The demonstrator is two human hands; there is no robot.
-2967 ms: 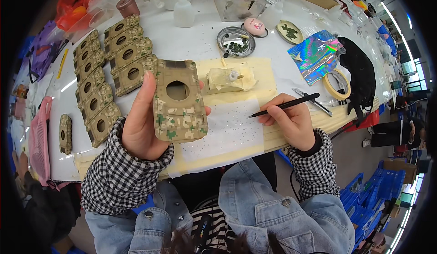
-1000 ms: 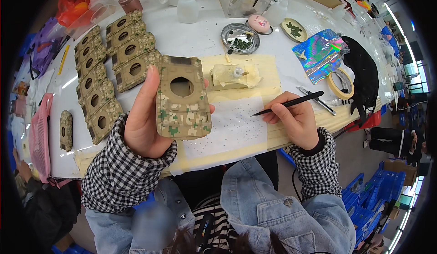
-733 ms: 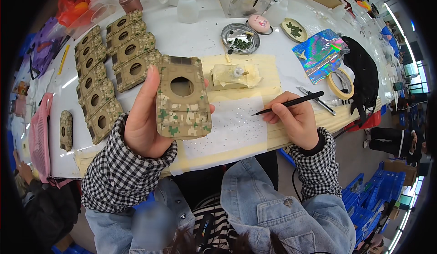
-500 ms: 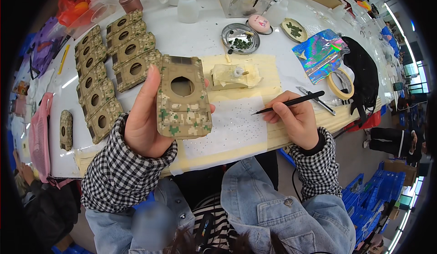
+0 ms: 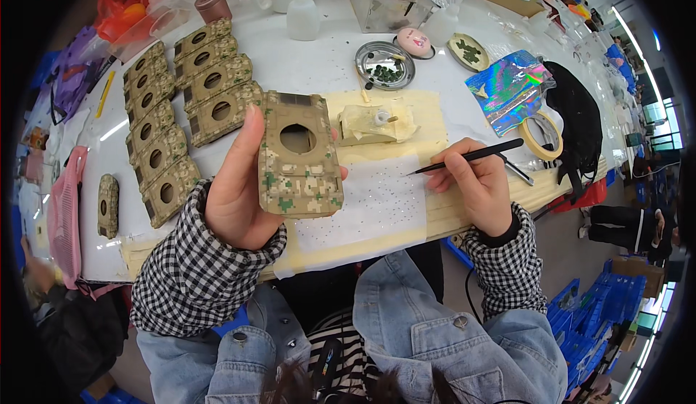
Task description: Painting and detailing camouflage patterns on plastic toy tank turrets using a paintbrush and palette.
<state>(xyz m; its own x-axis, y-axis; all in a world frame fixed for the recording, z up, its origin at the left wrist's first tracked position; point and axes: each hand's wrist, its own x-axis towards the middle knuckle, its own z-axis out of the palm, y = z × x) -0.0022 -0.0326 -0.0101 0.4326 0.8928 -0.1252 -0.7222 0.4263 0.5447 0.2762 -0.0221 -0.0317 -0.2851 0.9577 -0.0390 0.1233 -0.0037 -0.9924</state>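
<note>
My left hand is closed round a tan digital-camouflage model tank hull, held up above the table. Its top faces me, with a round hole in the upper half and a dark grille at the far end. My right hand pinches slim black tweezers, whose fine tip points left over a white sheet. Many tiny dark and shiny specks lie scattered on that sheet. Just beyond it stands a masking-tape-covered block with a small clear cup on top. Tweezers and hull are well apart.
Two rows of similar hulls stand at the left, near a small camouflage piece. Farther back are a round dish of dark green bits, a second dish and a white bottle. A tape roll lies right, beside a knife.
My left hand and the hull sit slightly farther right in view. The tweezers' tip has shifted a little right and away from me. Both hands keep their grip.
</note>
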